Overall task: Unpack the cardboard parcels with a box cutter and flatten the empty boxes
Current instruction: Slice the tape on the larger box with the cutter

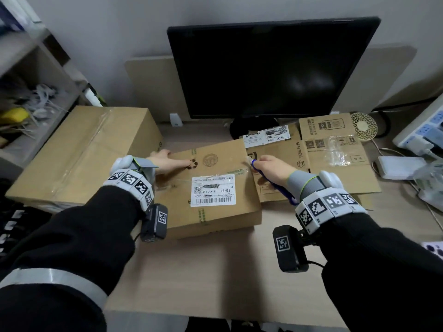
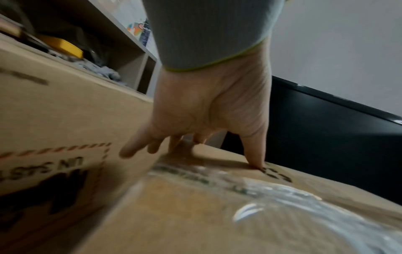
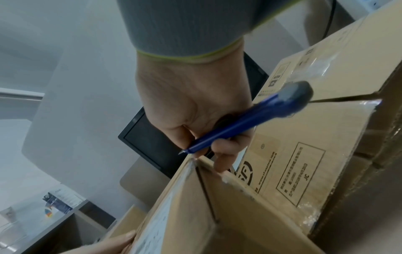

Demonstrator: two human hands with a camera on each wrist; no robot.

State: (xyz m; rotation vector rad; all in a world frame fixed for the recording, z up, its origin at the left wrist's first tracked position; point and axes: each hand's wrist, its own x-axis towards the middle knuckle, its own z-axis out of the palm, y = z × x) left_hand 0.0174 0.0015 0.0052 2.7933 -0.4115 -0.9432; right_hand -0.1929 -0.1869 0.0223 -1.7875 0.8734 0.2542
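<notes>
A small cardboard parcel (image 1: 211, 185) with a white shipping label lies mid-desk, its taped seam running across the top. My left hand (image 1: 165, 161) presses on its far left corner, with the thumb flat on top (image 2: 254, 154) and straight fingers over the edge. My right hand (image 1: 266, 168) grips a blue box cutter (image 1: 280, 190). In the right wrist view the cutter (image 3: 250, 120) has its short blade tip at the parcel's (image 3: 185, 214) far right corner, at the end of the tape. A large taped box (image 1: 81, 152) stands to the left, close beside the parcel.
A flattened SF Express box (image 1: 335, 159) lies to the right of the parcel. Behind it stands a black monitor (image 1: 268, 68). A round fan (image 1: 364, 125), a white adapter (image 1: 395, 166) and a power strip (image 1: 426, 130) crowd the right edge. Shelves (image 1: 28, 92) are at the left.
</notes>
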